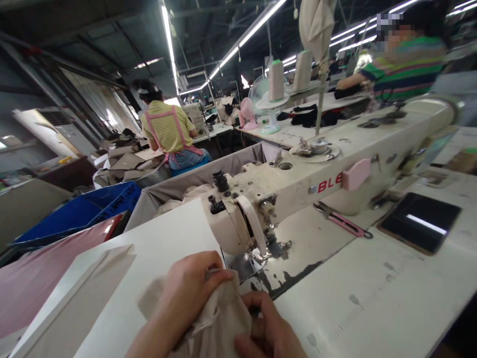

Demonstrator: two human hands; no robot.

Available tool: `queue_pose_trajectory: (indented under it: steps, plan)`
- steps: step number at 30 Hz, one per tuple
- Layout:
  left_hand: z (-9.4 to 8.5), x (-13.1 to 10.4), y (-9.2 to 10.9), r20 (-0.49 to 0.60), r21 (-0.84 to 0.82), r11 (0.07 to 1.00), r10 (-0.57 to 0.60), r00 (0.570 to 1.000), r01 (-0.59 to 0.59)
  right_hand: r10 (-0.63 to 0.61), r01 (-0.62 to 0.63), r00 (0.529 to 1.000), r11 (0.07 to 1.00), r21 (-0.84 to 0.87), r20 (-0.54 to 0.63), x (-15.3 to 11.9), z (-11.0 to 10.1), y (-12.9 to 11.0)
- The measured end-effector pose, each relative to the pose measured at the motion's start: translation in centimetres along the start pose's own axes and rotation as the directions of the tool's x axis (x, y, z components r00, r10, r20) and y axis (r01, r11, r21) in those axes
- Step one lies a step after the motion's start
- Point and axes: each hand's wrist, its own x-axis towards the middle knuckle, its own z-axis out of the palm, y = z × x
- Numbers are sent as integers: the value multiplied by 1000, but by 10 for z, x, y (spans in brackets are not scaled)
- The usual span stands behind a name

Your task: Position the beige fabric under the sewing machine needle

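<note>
Head view, one frame. My left hand lies curled over a piece of beige fabric at the lower centre of the frame, fingers closed on its upper edge. My right hand pinches the same piece from the lower right, thumb and fingers shut on the cloth.

The fabric sits bunched on the white table, just in front of the presser foot of the sewing machine. Judgement: the cloth is not yet under the foot, so no stitching is in hand here; feeding and sewing remain. Whether any seam exists already I cannot tell.

Containers: a grey cloth-lined bin behind the machine head holds pale fabric pieces. A blue crate at left centre; contents not visible. Pink-handled snips and a dark phone lie at right.
</note>
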Motion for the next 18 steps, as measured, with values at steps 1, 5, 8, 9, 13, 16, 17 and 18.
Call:
queue_pose_trajectory:
  steps: [1, 5, 8, 9, 13, 16, 17, 18]
  plan:
    - [19, 12, 1, 60, 0, 1000, 23, 998, -23, 36, -35, 999, 984, -177, 2, -3, -13, 2]
    - [78, 34, 3, 124, -34, 999, 37, 992, -33, -229, 265, 961, 576, -774, 158, -8, -65, -7]
    - [84, 33, 2, 110, -55, 998, 21, 994, -15, -168, 432, 901, 434, -791, 400, -2, -84, -24]
    - [81, 32, 3, 103, -58, 998, 10, 995, -4, -135, 442, 894, 423, -791, 427, 0, -87, -29]
    - [69, 31, 7, 72, -34, 997, -63, 995, 66, -76, 457, 879, 419, -785, 471, 7, -89, -43]
    - [69, 39, 10, 51, -1, 996, -92, 994, 93, -63, 465, 868, 445, -765, 492, 10, -91, -50]
    - [70, 42, 11, 41, 4, 996, -87, 995, 87, -45, 460, 868, 452, -765, 495, 11, -92, -53]
    - [71, 45, 12, 30, 4, 997, -76, 997, 76, -19, 450, 868, 455, -768, 496, 12, -94, -55]
